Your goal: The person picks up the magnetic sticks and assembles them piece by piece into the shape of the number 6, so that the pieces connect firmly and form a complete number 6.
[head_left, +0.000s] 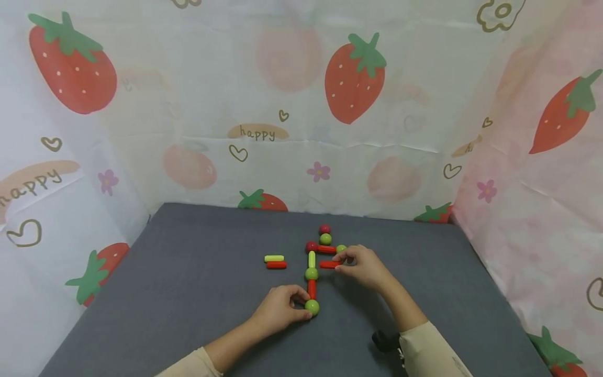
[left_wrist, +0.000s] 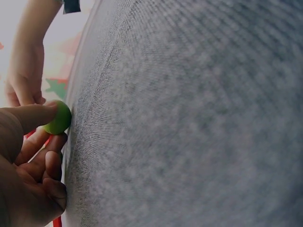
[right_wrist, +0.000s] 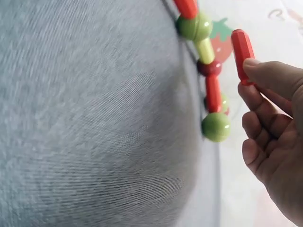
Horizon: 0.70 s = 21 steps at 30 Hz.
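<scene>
My left hand [head_left: 280, 309] pinches a green ball [head_left: 312, 307] between thumb and fingers at the near end of a chain of balls and rods. From that ball, a red rod [head_left: 312, 289], a second green ball [head_left: 311, 274], a yellow-green rod [head_left: 312, 259] and a dark red ball [head_left: 311, 246] run away from me. There the chain turns right along another red rod [head_left: 326, 249] to a green ball [head_left: 341, 248], partly behind my right hand [head_left: 365, 267]. That hand pinches a separate red rod [right_wrist: 241, 52], held above the table, apart from the chain.
Left of the chain, a loose yellow-green rod [head_left: 274, 258] and a red rod [head_left: 276, 265] lie side by side. Behind the chain are a green ball [head_left: 325, 239] and a dark red ball [head_left: 324, 229]. Strawberry-print cloth [head_left: 292, 167] walls in the dark grey table [head_left: 198, 251].
</scene>
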### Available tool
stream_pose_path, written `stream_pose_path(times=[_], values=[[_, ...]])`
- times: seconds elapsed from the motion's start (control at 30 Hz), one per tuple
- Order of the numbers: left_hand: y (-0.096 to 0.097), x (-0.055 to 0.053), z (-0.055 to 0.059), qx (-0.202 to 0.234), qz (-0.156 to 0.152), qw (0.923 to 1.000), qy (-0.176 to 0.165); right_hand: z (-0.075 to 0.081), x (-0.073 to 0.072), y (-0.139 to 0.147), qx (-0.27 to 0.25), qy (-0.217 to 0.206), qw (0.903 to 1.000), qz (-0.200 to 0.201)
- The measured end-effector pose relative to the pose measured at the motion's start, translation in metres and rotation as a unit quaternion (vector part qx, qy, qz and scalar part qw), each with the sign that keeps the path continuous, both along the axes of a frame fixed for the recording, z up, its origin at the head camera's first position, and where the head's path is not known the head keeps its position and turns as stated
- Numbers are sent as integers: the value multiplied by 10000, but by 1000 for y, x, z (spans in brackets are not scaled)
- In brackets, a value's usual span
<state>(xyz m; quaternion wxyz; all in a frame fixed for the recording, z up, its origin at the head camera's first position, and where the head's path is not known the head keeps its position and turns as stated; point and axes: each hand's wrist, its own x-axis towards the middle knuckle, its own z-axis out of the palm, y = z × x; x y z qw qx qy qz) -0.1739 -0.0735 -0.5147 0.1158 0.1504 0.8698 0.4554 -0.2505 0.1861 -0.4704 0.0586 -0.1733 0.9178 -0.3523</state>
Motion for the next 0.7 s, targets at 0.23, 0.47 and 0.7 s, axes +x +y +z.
stream_pose_path(times=[0.23, 0.47, 0.7], values=[[-1, -1, -1, 21, 2, 10000, 84, -20, -11, 3, -49, -246, 9997, 16], [-1, -1, -1, 53, 35, 10000, -44, -29, -16, 1, -67, -456, 9985, 290], [-1, 0, -2, 88, 105, 9999, -77, -33, -16, 0, -134, -700, 9971, 282]])
